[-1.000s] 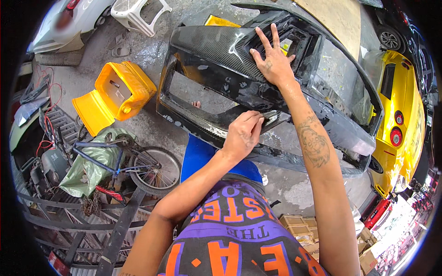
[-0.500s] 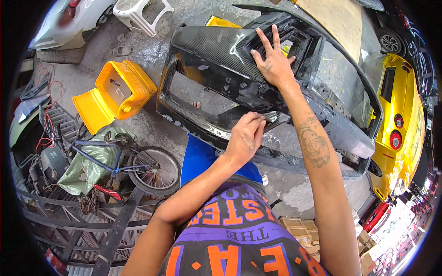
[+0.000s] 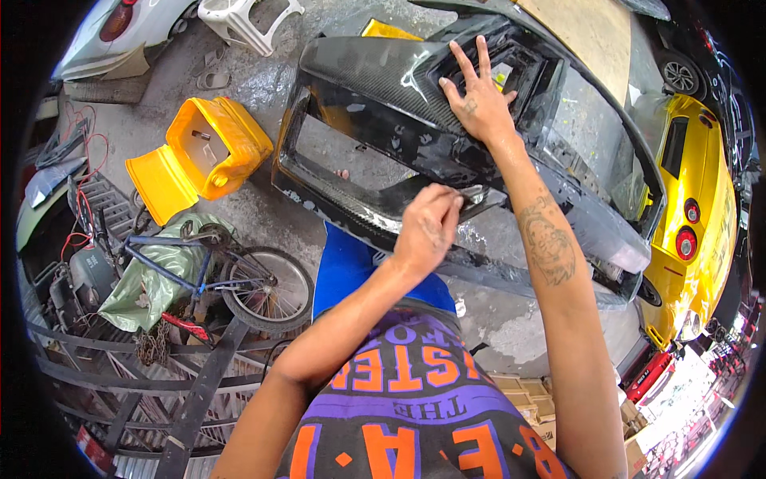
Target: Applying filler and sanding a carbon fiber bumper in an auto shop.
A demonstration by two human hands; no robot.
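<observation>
Bumper (image 3: pixel 383 124) spans the space before the person, between a yellow container (image 3: pixel 249 148) and a yellow car (image 3: pixel 706 184), its support hidden; glossy woven areas sit beside dull, pale-blotched black ones, so its surface looks only partly finished, though exactly how much is done or left cannot be judged. The left hand (image 3: pixel 428 231) has its grip bunched, fingers together at the lower strip (image 3: pixel 355 199), and whether they pinch anything cannot be told. The right hand (image 3: pixel 481 108) rests with fingers spread at the upper panel (image 3: pixel 359 64), apparently steadying it.
</observation>
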